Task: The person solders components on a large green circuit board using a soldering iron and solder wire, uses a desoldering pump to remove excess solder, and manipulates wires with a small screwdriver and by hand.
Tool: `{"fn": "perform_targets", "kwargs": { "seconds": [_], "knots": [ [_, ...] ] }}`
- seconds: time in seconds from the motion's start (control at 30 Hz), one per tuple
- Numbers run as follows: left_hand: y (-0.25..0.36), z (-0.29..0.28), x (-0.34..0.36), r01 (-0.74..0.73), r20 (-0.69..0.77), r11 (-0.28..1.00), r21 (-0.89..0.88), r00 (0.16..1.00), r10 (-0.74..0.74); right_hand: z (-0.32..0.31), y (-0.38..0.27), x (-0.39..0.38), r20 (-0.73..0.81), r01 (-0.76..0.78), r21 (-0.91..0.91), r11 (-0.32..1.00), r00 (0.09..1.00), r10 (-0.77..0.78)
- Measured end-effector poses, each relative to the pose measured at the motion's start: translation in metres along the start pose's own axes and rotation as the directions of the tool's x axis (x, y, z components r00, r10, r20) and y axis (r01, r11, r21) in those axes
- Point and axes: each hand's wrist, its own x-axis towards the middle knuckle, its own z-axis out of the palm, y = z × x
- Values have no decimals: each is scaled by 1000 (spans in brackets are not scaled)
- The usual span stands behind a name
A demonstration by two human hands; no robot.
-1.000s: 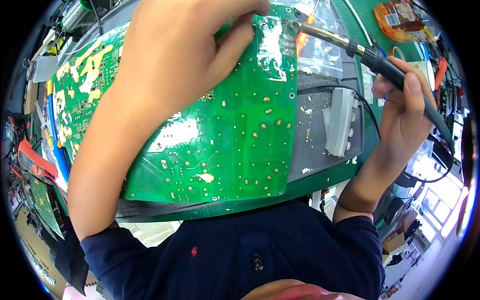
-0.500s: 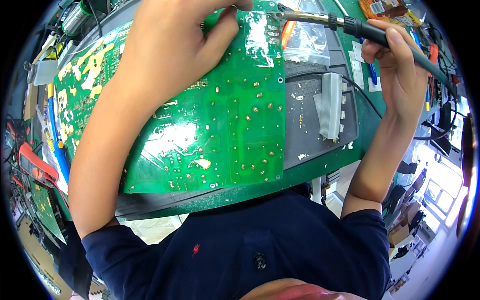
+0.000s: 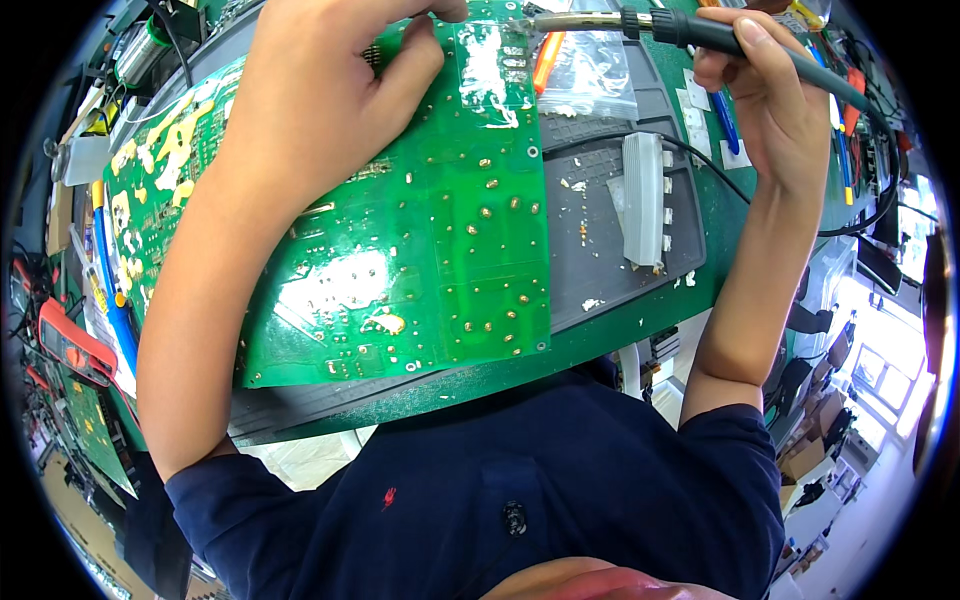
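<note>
Closest to me is my dark blue shirt (image 3: pixel 480 490), filling the bottom of the view, with both bare forearms rising from its short sleeves. Just past it runs the near edge of the green bench top (image 3: pixel 600 335), and on that a grey work mat (image 3: pixel 600 225) with crumbs of solder scattered over it.

The big green circuit board (image 3: pixel 430 250) lies across the mat, solder side up, its shiny joints dotted all over (a glare patch sits low on its left half). My left hand (image 3: pixel 320 90) rests on the board's far left part, fingers curled over and pressing down on it; whether they pinch anything underneath I cannot tell. To the right of the board, on the mat, lies a pale grey finned heat sink (image 3: pixel 642 198), apart from the board's edge.

Farther off, my right hand (image 3: pixel 760 90) is wrapped tight around the black handle of the soldering iron (image 3: pixel 640 22), thumb on top, cord trailing off right. The iron points left, its metal tip at the board's far edge, near my left fingertips. Beyond it lies a clear plastic bag (image 3: pixel 585 75), and at the far left a red meter (image 3: pixel 70 345) sits by the bench side.
</note>
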Motion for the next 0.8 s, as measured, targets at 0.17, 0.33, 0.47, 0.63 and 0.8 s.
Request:
{"fn": "perform_targets", "kwargs": {
  "seconds": [0.17, 0.33, 0.47, 0.63, 0.8],
  "knots": [
    [4, -1, -2, 47, 13, 999, 23, 999, -47, 0, 4, -2, -36, 16, 44, 999, 999, -14],
    [-1, 1, 0, 6, 20, 1000, 28, 1000, -6, 0, 5, 1, -24, 39, 38, 998, 999, -39],
    [0, -1, -1, -6, -3, 1000, -3, 1000, 6, 1, 6, 2, -20, 44, 34, 998, 999, -44],
    [0, 0, -2, 40, -9, 999, 29, 999, -40, 0, 7, 4, -2, 64, 36, 997, 998, -64],
    [-2, -2, -1, 117, 21, 993, -7, 993, -117, -7, 10, 6, -13, -1, 53, 999, 1000, 2]
  ]
}}
